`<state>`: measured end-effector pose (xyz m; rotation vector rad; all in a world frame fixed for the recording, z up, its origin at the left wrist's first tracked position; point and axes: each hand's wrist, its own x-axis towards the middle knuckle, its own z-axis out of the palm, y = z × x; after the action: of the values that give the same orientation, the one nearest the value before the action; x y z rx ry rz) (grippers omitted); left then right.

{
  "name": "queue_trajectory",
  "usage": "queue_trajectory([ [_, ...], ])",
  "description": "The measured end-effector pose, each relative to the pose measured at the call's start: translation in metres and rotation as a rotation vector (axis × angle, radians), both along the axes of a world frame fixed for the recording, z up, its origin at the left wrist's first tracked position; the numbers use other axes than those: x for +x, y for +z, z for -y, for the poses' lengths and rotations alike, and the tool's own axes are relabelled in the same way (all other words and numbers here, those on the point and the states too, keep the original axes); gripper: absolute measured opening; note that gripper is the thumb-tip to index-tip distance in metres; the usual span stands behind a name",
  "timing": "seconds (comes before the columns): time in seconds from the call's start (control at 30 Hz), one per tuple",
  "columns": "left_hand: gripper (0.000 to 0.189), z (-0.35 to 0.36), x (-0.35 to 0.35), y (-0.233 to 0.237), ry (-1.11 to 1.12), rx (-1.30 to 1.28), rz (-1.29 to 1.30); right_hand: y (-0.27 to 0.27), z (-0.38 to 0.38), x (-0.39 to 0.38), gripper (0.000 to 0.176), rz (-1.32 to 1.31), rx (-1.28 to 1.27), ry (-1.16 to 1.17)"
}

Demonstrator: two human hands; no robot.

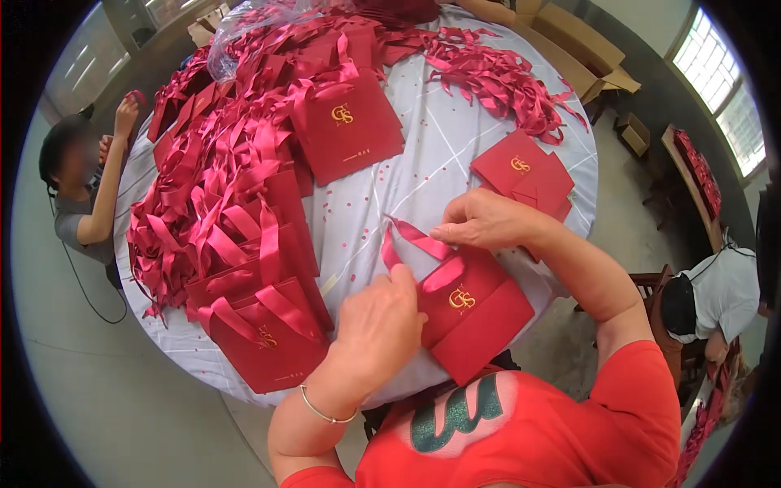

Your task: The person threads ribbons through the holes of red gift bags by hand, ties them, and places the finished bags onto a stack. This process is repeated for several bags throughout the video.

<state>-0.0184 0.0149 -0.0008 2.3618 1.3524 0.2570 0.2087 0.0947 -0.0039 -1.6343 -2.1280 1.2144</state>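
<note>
A small red paper gift bag point(486, 322) with a gold logo lies flat at the table's near edge, in front of my body. A pink satin ribbon point(416, 236) loops above its top edge. Thumb and forefinger of my right hand point(482, 221) pinch the ribbon on the right. My left hand point(376, 319) is closed at the bag's left side, where the ribbon's other end runs to its fingers; its fingertips are partly hidden.
Overlapping finished bags point(268, 337) with ribbon handles heap up on the left. Another bag point(346, 130) lies farther back. Flat red bags point(525, 172) sit at right, below a loose ribbon pile point(504, 81). Cardboard boxes point(569, 49) stand behind. Two other people are nearby.
</note>
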Motion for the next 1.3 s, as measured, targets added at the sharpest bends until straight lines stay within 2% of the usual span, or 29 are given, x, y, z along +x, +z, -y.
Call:
queue_trajectory([
  [0.1,0.045,-0.006,-0.001,-0.004,-0.008,0.006,0.079,0.008,0.009,0.013,0.032,0.115,-0.095,0.03],
  [0.13,0.046,-0.009,0.002,0.002,0.025,-0.116,0.092,0.007,0.015,0.018,0.036,0.017,-0.146,0.019],
  [0.17,0.046,-0.01,0.002,0.001,0.019,-0.113,0.092,0.004,0.02,0.022,0.039,-0.082,-0.197,0.011],
  [0.23,0.04,-0.013,0.002,-0.005,0.045,-0.156,0.157,-0.004,0.028,0.028,0.033,-0.126,-0.254,-0.015],
  [0.47,0.033,-0.017,0.006,-0.003,0.018,-0.189,0.159,-0.008,0.049,0.031,0.028,-0.155,-0.158,-0.148],
  [0.53,0.032,-0.018,0.006,-0.004,0.073,-0.304,0.26,-0.011,0.048,0.034,0.024,-0.158,-0.074,-0.118],
  [0.63,0.033,-0.019,0.006,-0.012,0.065,-0.281,0.341,-0.01,0.047,0.034,0.023,-0.205,-0.039,-0.131],
  [0.83,0.033,-0.018,0.006,-0.02,0.007,-0.226,0.304,-0.022,0.049,0.027,0.024,-0.197,0.058,-0.289],
  [1.13,0.032,-0.016,0.007,-0.013,-0.01,-0.235,0.252,-0.035,0.052,0.023,0.02,-0.205,0.199,-0.361],
  [1.3,0.032,-0.015,0.007,-0.013,-0.017,-0.253,0.273,-0.036,0.055,0.023,0.019,-0.224,0.18,-0.361],
])
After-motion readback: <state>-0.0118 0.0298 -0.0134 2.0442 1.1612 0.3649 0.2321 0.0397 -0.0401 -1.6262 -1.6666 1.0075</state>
